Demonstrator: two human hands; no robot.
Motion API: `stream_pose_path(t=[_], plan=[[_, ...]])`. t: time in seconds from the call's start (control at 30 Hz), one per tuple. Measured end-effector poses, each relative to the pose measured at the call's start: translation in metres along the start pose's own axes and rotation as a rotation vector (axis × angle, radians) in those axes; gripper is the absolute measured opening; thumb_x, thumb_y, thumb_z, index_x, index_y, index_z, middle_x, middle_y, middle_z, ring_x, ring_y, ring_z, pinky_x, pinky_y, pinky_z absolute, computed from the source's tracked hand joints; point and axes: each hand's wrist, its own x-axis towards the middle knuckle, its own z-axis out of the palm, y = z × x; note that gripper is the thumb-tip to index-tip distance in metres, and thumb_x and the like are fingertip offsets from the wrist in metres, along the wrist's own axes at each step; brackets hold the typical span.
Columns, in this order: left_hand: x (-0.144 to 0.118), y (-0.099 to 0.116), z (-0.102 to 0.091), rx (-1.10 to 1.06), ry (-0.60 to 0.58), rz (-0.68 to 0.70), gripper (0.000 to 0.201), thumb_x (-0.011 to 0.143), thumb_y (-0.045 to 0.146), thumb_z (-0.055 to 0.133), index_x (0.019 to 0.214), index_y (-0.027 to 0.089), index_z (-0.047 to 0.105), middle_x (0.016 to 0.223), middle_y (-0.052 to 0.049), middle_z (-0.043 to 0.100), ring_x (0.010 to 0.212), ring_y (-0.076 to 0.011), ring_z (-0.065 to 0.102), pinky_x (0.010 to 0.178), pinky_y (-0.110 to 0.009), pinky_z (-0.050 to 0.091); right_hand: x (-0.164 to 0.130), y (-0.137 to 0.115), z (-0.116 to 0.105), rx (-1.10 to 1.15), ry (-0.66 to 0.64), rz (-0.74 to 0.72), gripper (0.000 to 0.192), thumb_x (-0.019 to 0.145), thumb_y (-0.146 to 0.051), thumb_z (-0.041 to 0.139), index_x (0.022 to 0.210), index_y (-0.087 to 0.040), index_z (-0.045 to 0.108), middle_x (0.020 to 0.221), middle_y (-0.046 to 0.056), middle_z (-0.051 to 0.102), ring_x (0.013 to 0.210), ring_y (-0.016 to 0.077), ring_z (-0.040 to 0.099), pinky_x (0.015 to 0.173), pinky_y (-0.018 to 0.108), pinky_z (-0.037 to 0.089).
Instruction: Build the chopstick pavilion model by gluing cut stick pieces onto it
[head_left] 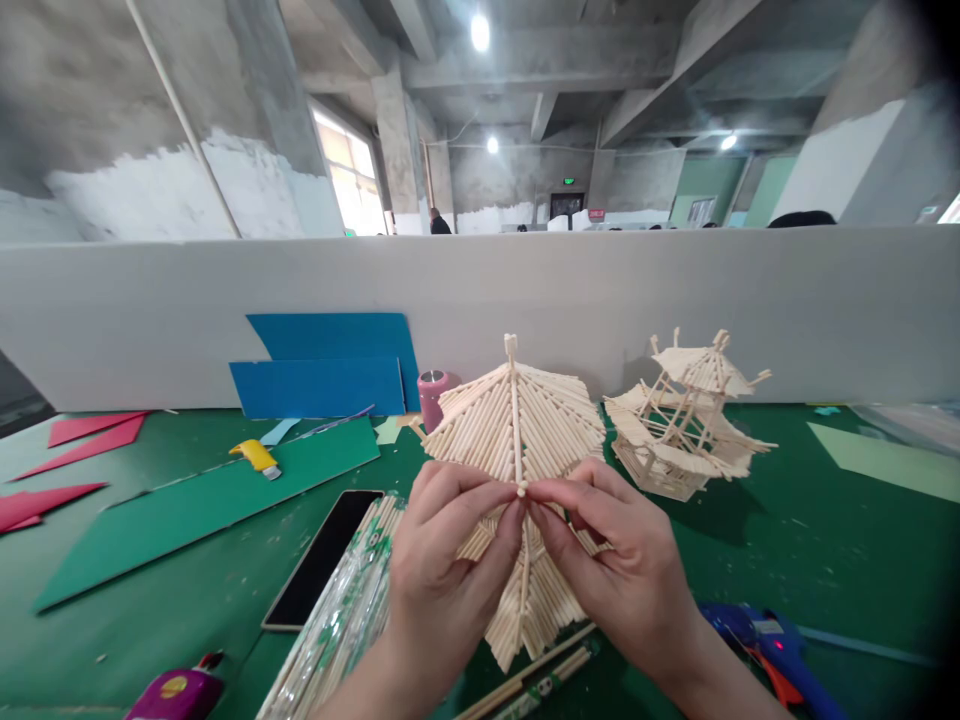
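A model pavilion of wooden sticks (559, 420) stands in front of me, its upper roof made of close rows of sticks with a ridge down the middle. At the near end of that ridge is a short stick piece (521, 490), seen end-on. My left hand (454, 560) pinches it between thumb and forefinger. From the other side my right hand (619, 550) pinches the same spot, fingertips almost touching the left ones. Below, the lower roof is partly hidden by both hands.
Left lie bagged sticks (337, 600), a phone (319, 560), a yellow cutter (256, 458), green board (225, 510) and a purple tool (176, 692). A pink cup (432, 400) stands behind. Right are a blue glue gun (772, 645) and a smaller stick pavilion (686, 420). Loose sticks (540, 675) lie in front.
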Motion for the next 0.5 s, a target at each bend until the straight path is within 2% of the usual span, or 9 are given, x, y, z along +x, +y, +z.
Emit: stream_pose_path(t=[0.27, 0.5], plan=[[0.003, 0.001, 0.002, 0.005, -0.004, -0.017, 0.019, 0.069, 0.003, 0.059, 0.082, 0.017, 0.060, 0.073, -0.003, 0.056, 0.068, -0.0140, 0.050, 0.056, -0.028, 0.044, -0.001, 0.000, 0.000, -0.002, -0.005, 0.005, 0.023, 0.079, -0.011, 0.053, 0.099, -0.018, 0.061, 0.074, 0.001, 0.054, 0.066, 0.0120, 0.051, 0.055, 0.024, 0.043], [0.004, 0.001, 0.002, -0.003, -0.017, -0.037, 0.016, 0.070, 0.005, 0.059, 0.080, 0.018, 0.060, 0.072, -0.002, 0.056, 0.067, -0.0136, 0.050, 0.057, -0.028, 0.043, 0.005, 0.000, -0.013, -0.045, 0.015, 0.058, 0.020, 0.080, -0.018, 0.052, 0.096, -0.022, 0.063, 0.070, -0.001, 0.049, 0.055, 0.0109, 0.043, 0.046, 0.024, 0.037]])
